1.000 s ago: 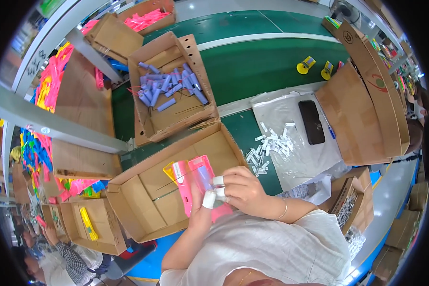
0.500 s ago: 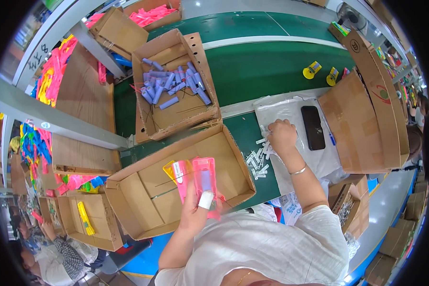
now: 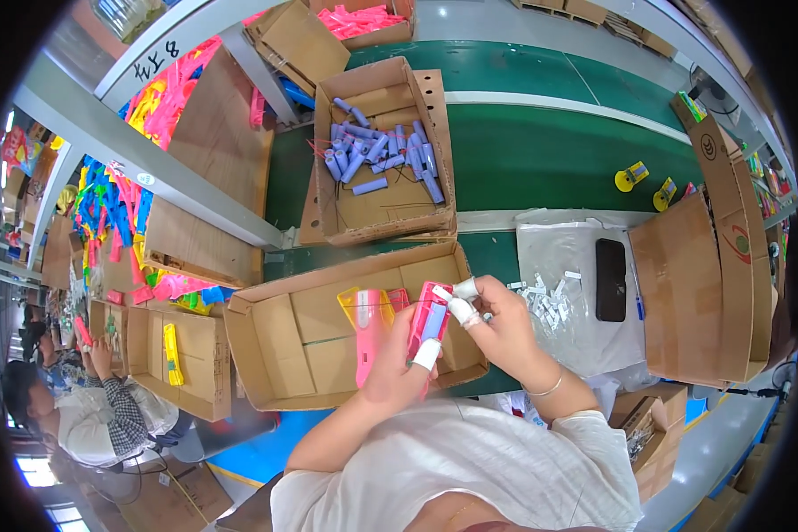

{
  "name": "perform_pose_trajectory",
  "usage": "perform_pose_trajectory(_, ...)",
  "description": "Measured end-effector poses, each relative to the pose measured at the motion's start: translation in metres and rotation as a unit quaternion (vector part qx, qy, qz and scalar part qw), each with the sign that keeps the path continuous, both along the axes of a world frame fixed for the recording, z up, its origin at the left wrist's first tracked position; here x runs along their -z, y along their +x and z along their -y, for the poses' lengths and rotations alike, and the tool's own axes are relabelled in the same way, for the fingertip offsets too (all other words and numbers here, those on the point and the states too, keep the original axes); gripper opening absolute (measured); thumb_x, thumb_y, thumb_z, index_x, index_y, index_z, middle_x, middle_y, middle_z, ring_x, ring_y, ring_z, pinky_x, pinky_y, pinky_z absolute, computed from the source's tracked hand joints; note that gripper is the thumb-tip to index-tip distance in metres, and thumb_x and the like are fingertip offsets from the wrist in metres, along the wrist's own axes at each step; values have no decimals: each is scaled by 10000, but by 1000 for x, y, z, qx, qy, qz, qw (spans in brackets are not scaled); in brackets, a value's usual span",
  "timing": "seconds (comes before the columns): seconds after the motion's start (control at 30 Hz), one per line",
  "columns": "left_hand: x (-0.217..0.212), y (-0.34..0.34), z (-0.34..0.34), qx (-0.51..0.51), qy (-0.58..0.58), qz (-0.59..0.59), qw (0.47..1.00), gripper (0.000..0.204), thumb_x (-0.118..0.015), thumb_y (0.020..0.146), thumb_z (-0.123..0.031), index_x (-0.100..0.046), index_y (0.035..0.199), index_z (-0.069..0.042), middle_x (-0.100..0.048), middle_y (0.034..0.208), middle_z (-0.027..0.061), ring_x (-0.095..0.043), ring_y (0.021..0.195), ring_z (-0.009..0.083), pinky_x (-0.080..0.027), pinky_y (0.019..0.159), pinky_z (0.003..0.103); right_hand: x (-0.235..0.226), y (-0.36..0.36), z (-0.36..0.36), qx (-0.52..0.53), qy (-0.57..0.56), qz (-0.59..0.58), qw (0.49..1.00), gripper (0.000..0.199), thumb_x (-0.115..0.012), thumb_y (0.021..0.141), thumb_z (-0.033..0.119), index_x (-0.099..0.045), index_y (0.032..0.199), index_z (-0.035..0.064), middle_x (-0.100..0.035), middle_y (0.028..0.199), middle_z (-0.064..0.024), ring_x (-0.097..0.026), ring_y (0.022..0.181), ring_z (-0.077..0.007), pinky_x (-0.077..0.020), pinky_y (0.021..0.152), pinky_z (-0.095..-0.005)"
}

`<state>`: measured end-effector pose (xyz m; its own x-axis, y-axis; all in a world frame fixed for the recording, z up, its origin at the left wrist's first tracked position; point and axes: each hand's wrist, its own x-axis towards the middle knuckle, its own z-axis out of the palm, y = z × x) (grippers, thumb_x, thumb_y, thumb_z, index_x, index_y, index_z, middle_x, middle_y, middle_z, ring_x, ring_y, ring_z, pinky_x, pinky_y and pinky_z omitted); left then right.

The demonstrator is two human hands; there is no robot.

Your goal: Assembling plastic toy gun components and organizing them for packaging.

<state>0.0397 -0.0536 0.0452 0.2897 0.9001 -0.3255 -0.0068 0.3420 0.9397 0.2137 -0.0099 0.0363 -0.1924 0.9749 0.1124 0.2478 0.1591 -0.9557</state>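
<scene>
My left hand (image 3: pixel 397 372) is closed around a pink plastic shell (image 3: pixel 415 341), a lilac cylindrical battery (image 3: pixel 434 321) lying inside it. My right hand (image 3: pixel 504 330), white wraps on its fingertips, pinches a small white part (image 3: pixel 442 292) at the shell's far end. A thin dark wire runs leftward from there. Beside the left hand is a second pink shell piece (image 3: pixel 364 341); whether the fingers hold it, I cannot tell. A yellow piece (image 3: pixel 349 304) shows behind it. Both hands are above a shallow cardboard box (image 3: pixel 270 355).
Beyond is a cardboard box (image 3: pixel 337 229) of lilac batteries (image 3: pixel 370 186). Small white parts (image 3: pixel 551 306) lie on a plastic sheet (image 3: pixel 585 341) beside a black phone (image 3: pixel 610 279) and blue pen (image 3: pixel 640 308). A tall carton (image 3: pixel 687 293) stands right; a co-worker (image 3: pixel 80 417) sits left.
My right hand has left the pile of white parts and come to the pink shell with one white part. My left hand has turned the shell. The whole view has shifted.
</scene>
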Motion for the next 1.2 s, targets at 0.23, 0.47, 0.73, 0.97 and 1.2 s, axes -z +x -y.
perform_pose_trajectory(0.23, 1, 3, -10, 72, 131, -147, 978, 517, -477, 916, -82, -243, 1376, -55, -517, 938, 83, -532, 733, 116, -472, 627, 261, 16, 12, -15, -33, -141, -182, 973, 147, -630, 846, 74, -549, 941, -3, -576, 800, 5, -557, 727, -71, -458, 639, -214)
perform_pose_trajectory(0.47, -9, 1, -25, 114, -91, -98, 984, 573, -529, 875, -111, -250, 1373, -71, -512, 1052, 145, -550, 931, 233, -475, 770, 340, 0, 21, -43, -104, -25, 116, 987, 191, -592, 872, 134, -549, 998, -2, -586, 819, -139, -600, 737, -223, -469, 670, -299)
perform_pose_trajectory(0.73, 9, -32, -12, -38, 274, -414, 867, 699, -690, 776, -227, -327, 1327, 3, -455, 1165, 208, -447, 1063, 352, -379, 924, 424, 37, 109, -203, 60, 76, 221, 970, 223, -514, 886, 187, -615, 994, 21, -641, 879, -163, -627, 776, -290, -484, 688, -353)
perform_pose_trajectory(0.97, 43, -54, 9, -37, 123, -380, 916, 749, -765, 696, -162, -358, 1315, -55, -479, 1153, 209, -436, 1091, 394, -380, 930, 454, 152, 181, -273, 253, 57, 322, 910, 318, -529, 862, 185, -561, 1147, 47, -610, 1010, -211, -564, 978, -386, -452, 861, -456)
perform_pose_trajectory(1.2, 44, -76, 9, -65, -19, -144, 987, 812, -679, 732, -18, -201, 1387, -48, -487, 1166, 142, -536, 1050, 210, -494, 838, 335, 70, 166, -83, 312, 3, 499, 809, 729, -696, 714, 218, -329, 1329, 83, -546, 1096, -204, -520, 1017, -392, -411, 855, -496)
